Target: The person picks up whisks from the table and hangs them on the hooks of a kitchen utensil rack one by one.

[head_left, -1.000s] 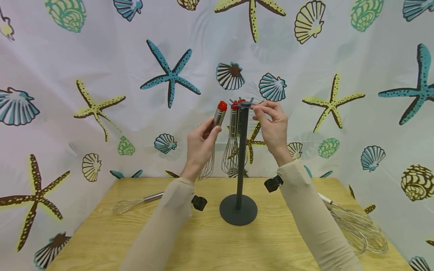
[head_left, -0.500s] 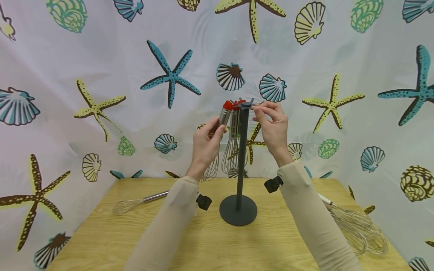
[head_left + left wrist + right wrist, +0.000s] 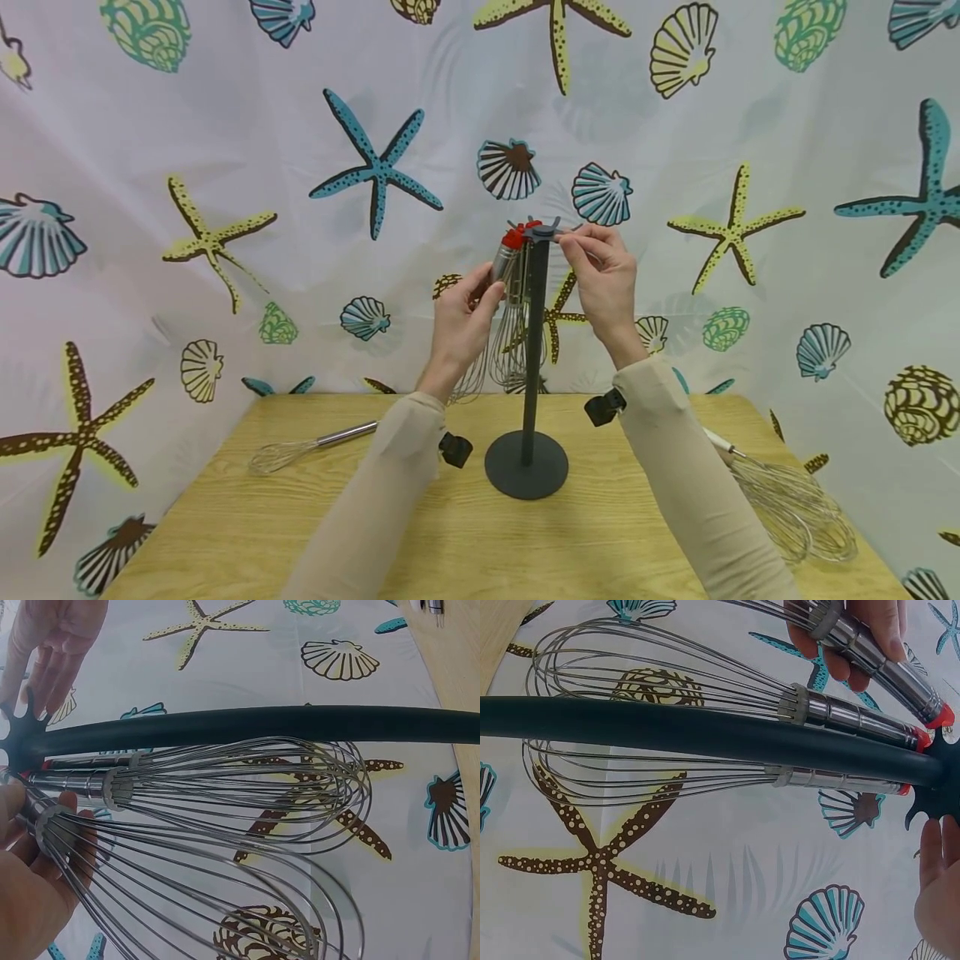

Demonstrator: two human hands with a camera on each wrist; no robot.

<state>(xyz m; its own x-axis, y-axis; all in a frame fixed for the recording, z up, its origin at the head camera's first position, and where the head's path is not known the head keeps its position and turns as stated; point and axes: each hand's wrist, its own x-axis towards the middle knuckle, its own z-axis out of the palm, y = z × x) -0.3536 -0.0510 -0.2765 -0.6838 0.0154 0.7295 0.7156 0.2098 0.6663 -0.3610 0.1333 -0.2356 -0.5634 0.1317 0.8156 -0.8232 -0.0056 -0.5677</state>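
Note:
My left hand (image 3: pixel 461 329) grips a wire whisk (image 3: pixel 56 832) by its steel handle. The whisk tilts, its red cap right at a hook on top of a black stand (image 3: pixel 532 358), its wire loops hanging below. Two more red-capped whisks hang from that top: the nearer hung whisk (image 3: pixel 840 712) and, behind the post in the right wrist view, another hung whisk (image 3: pixel 840 778). On the stand's other side, my right hand (image 3: pixel 606 279) pinches one arm of the hooked top (image 3: pixel 543 233) between thumb and fingertips.
A steel-handled whisk (image 3: pixel 311 446) lies on the wooden table (image 3: pixel 465 550) at left. Several larger whisks (image 3: pixel 795 500) lie at right, partly behind my right sleeve. The stand's round base (image 3: pixel 527 475) rests mid-table. A curtain (image 3: pixel 442 100) patterned with shells and starfish surrounds the table.
My left hand has moved right with the whisk, bringing its red cap from apart to the stand's hooked top. My right hand has stayed put.

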